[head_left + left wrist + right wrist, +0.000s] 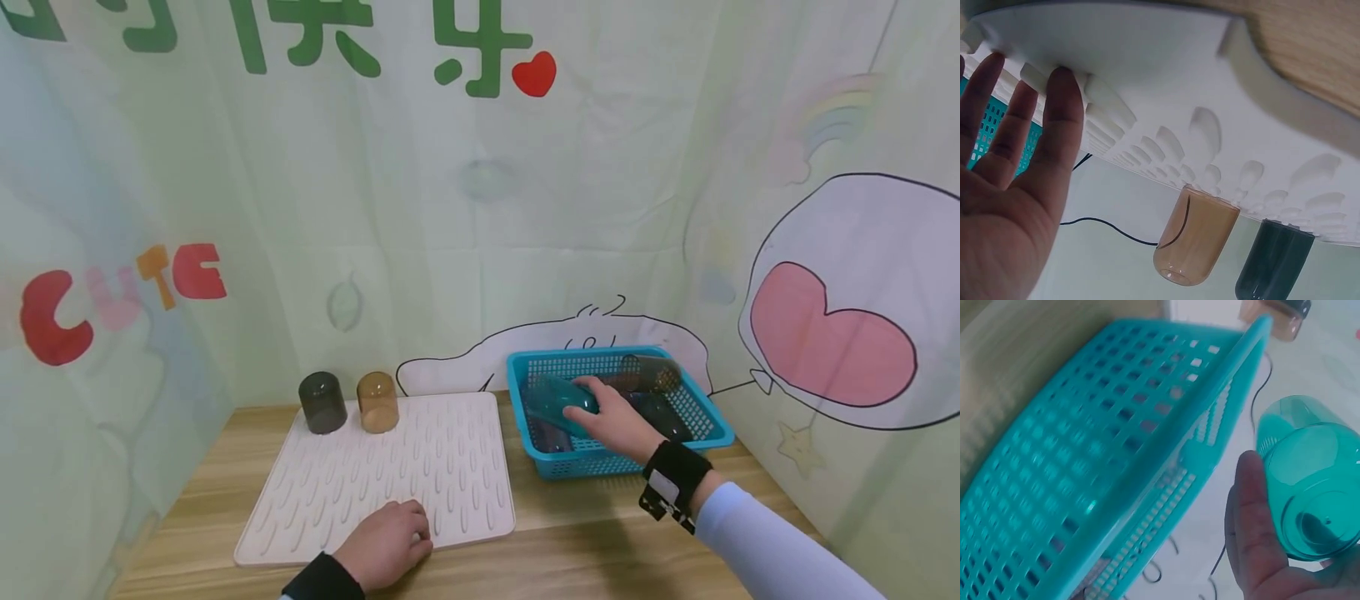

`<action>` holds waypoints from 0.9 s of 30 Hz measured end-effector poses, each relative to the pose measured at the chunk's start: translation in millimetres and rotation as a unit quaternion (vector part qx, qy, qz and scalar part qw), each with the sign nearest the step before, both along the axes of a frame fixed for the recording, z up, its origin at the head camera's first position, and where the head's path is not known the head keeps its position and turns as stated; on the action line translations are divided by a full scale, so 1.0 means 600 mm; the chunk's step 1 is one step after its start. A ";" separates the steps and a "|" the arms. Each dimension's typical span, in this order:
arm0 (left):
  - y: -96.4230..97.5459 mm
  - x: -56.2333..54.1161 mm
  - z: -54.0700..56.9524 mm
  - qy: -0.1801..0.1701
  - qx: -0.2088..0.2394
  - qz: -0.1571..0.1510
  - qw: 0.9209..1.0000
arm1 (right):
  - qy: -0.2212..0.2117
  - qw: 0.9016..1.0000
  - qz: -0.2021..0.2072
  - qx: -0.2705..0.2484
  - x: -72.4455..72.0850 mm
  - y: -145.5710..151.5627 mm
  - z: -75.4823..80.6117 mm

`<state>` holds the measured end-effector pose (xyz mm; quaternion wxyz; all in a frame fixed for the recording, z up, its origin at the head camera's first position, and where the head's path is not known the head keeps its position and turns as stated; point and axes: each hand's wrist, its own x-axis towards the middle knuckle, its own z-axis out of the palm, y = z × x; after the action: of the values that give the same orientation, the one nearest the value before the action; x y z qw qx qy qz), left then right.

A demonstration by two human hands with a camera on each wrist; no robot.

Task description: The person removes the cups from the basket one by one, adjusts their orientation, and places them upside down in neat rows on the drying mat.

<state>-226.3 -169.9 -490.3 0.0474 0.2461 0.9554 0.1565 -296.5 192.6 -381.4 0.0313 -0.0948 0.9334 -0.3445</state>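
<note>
My right hand (621,422) grips a teal see-through cup (551,402) over the blue basket (622,467). In the right wrist view the cup (1319,487) shows its round base towards the camera, with the fingers along its side. My left hand (386,542) rests at the front edge of the white ridged drying mat (457,450); its fingertips touch the mat and hold nothing, as the left wrist view shows. At the mat's back left, a dark grey cup (322,404) and an amber cup (377,403) stand upside down, side by side.
Other cups lie in the basket, among them a brownish clear one (648,373) and a dark one (660,415). The mat and basket sit on a wooden table (570,542), against a printed curtain (450,250) at the back and both sides.
</note>
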 end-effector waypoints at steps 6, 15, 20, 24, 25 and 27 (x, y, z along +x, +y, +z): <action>-0.002 0.001 0.001 -0.001 0.006 -0.001 1.000 | -0.025 0.997 0.027 -0.063 0.013 -0.021 -0.010; -0.005 0.002 0.000 0.003 0.011 -0.007 1.000 | -0.064 0.994 0.019 -0.084 0.043 -0.061 -0.017; -0.003 0.002 0.002 -0.016 0.012 0.012 1.000 | -0.075 0.994 0.034 -0.074 0.057 -0.082 -0.024; 0.000 0.004 0.010 -0.025 0.021 0.041 0.999 | -0.068 0.995 0.054 -0.058 0.064 -0.091 -0.026; 0.002 0.005 0.013 -0.023 0.025 0.049 0.998 | -0.069 0.994 0.058 -0.056 0.066 -0.093 -0.026; 0.006 0.006 0.022 -0.011 0.035 0.064 0.997 | -0.071 0.994 0.065 -0.053 0.068 -0.096 -0.027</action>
<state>-222.6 -166.4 -477.0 0.0391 0.1838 0.9626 0.1952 -255.7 135.0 -397.6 0.1146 -0.1320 0.9012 -0.3966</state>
